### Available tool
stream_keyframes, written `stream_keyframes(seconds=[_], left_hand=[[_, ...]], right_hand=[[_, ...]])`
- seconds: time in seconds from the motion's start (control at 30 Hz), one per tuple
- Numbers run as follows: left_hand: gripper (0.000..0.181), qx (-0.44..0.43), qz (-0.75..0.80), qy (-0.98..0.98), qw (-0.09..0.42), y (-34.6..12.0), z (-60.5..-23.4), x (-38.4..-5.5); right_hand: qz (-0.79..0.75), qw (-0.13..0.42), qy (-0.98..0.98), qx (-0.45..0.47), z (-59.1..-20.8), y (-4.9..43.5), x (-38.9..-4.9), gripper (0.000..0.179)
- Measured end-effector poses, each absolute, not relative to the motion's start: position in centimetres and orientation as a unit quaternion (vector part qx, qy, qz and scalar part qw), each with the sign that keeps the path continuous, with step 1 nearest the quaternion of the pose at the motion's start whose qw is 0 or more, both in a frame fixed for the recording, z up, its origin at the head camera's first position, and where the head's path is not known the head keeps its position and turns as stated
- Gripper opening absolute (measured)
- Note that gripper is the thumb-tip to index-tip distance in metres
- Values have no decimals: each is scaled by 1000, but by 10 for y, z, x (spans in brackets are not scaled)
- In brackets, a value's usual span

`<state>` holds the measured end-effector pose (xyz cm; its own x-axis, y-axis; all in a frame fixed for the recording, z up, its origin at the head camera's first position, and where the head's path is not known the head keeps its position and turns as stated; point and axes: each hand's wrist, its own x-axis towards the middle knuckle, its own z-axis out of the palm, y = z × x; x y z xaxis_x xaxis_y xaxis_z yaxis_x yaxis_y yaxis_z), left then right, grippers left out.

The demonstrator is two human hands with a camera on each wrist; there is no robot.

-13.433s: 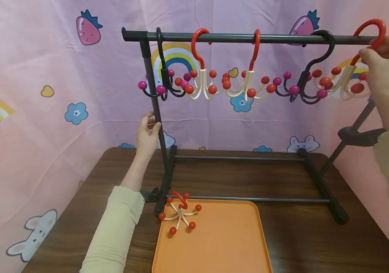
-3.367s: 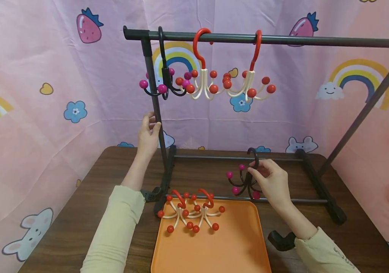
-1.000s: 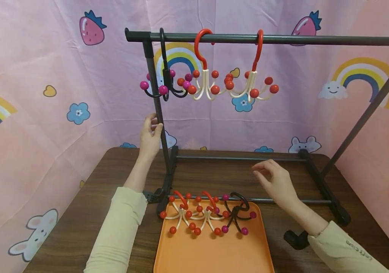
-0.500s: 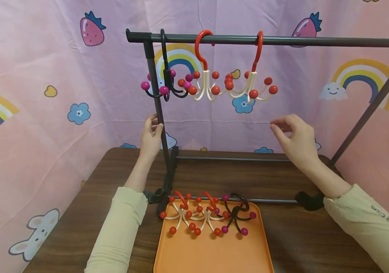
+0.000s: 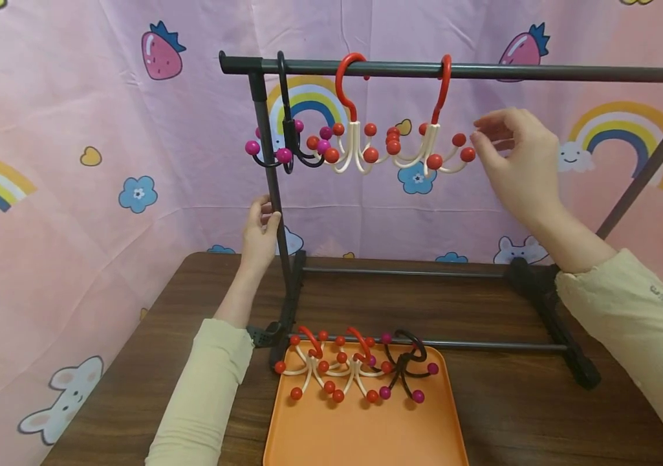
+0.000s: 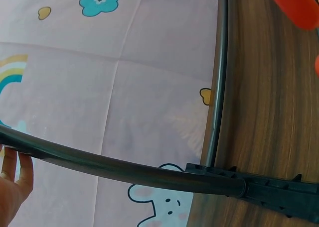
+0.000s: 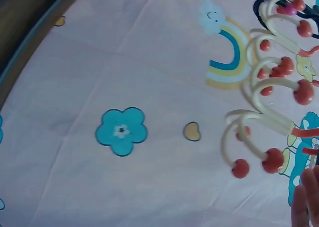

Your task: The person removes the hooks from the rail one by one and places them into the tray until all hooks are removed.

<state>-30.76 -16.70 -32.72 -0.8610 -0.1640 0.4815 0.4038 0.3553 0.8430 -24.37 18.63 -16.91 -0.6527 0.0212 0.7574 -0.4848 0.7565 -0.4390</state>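
Note:
A dark metal rack [image 5: 529,73] stands on the table. My left hand [image 5: 258,239] grips its left upright post [image 6: 99,165], fingers reaching behind it. From the rail hang a black multi-arm hook hanger with magenta balls [image 5: 289,136] and two cream ones with red hooks and red balls, one in the middle [image 5: 354,139] and one to the right [image 5: 431,139]. Holding nothing, my right hand [image 5: 523,158] is raised just right of the right cream hanger, thumb and fingers apart. In the right wrist view its fingertips [image 7: 310,192] show below that hanger's red hook.
An orange tray [image 5: 366,440] lies at the front of the brown table [image 5: 191,362]. On it sit two cream hangers, the left [image 5: 311,366] and middle one [image 5: 356,369], and a black one [image 5: 403,366]. The rack's lower bars [image 5: 482,345] run behind the tray.
A cream and a black hanger have come off the rail's right part and now lie on the tray. After letting go of the black one, my right hand rose toward the rail. The left hand stayed.

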Motion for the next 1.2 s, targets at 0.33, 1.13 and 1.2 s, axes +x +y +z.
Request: stream_keyframes(seconds=[0.33, 1.13, 1.2], left_hand=[[36, -78, -561, -784, 255, -168, -327, -307], [37, -63, -565, -789, 232, -154, -303, -276], [37, -64, -566, -788, 235, -157, -309, -283]], right_hand=[[422, 275, -860, 84, -139, 165, -265, 45], [576, 286, -755, 128, -125, 151, -276, 21], [581, 291, -748, 133, -123, 152, -274, 19]])
